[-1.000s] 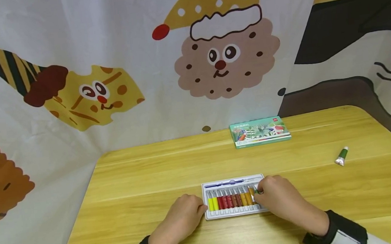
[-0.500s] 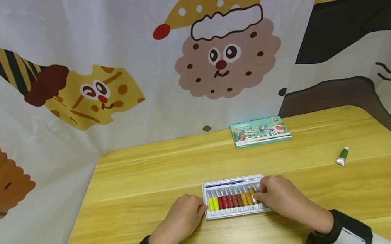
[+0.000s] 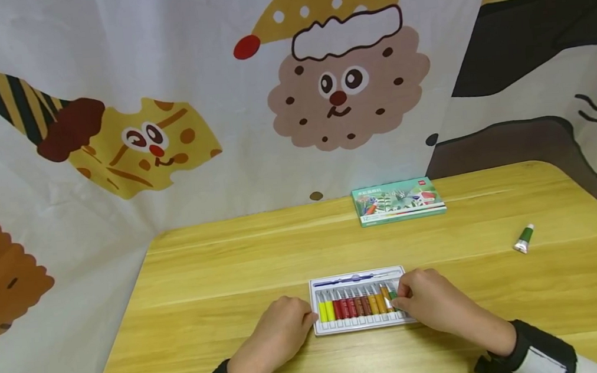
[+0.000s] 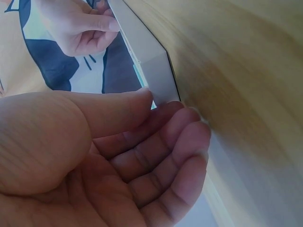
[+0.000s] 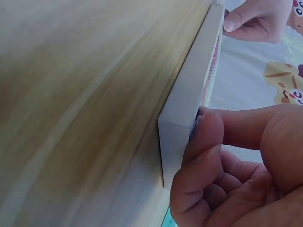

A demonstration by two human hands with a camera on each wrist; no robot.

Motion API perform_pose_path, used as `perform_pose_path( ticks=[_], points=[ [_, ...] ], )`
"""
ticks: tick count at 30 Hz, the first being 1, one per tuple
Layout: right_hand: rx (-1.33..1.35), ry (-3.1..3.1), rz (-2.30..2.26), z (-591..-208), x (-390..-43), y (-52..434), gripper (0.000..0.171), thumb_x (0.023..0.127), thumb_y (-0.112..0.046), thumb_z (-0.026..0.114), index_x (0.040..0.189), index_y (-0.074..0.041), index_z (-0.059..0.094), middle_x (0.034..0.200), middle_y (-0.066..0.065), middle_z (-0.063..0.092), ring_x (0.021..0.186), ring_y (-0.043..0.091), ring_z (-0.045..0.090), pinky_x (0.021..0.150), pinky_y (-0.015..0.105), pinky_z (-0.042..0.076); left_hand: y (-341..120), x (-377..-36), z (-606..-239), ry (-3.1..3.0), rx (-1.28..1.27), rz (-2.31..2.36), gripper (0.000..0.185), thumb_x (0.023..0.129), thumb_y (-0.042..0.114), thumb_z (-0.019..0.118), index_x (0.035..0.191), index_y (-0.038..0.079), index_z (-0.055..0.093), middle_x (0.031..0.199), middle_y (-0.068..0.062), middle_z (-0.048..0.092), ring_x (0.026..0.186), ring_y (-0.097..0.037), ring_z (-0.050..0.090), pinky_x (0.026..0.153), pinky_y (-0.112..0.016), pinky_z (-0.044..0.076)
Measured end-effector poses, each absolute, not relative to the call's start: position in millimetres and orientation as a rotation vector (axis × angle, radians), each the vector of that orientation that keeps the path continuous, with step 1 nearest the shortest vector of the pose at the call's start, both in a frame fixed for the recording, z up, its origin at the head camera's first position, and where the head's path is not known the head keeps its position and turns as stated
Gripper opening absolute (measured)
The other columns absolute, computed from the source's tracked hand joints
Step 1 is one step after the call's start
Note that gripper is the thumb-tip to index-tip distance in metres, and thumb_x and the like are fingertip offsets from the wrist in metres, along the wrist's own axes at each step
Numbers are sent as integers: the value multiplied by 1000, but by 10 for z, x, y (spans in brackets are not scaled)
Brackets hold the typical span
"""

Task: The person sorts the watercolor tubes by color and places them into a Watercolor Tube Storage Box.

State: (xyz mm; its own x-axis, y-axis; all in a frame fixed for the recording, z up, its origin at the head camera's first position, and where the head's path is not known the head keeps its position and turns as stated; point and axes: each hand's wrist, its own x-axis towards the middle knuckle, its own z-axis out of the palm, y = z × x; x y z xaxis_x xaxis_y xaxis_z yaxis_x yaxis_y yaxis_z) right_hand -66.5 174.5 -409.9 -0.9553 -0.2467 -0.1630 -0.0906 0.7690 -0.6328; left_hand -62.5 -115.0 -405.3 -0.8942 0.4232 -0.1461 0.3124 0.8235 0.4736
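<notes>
A white plastic tray (image 3: 361, 326) of paint tubes lies on the table. Yellow, red, brown and ochre tubes (image 3: 352, 308) stand in a row, with a thin blue paintbrush (image 3: 341, 281) in the slot above them. My left hand (image 3: 282, 329) grips the tray's left edge, its thumb at the rim and its curled fingers against the side wall. At the opposite end, my right hand (image 3: 436, 299) pinches a green paint tube (image 3: 392, 294) between thumb and index finger, which partly hide it. In the right wrist view the fingertips (image 5: 208, 124) are right at the tray's rim.
A loose green paint tube (image 3: 524, 239) lies far to the right on the wooden table (image 3: 230, 263). Toward the back edge sits a flat teal paint box (image 3: 399, 202). Behind the table hangs a cartoon-printed cloth (image 3: 240, 126).
My right hand has shifted slightly to the right, and more of the green tube shows beside its thumb. My left hand stays on the tray's edge.
</notes>
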Motion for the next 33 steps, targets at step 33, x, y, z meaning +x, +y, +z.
perform_pose_path(
  ticks=[33],
  points=[
    [-575,3031,-801,-3918,-731,2102,16,94,-17,80,106,-7,76,102,9,72,92,28,68,78,44,58,-1187,-622,-4035,2722,575,699,28,99,17,73,72,14,68,69,8,58,61,-7,49,60,-26,44]
  ],
)
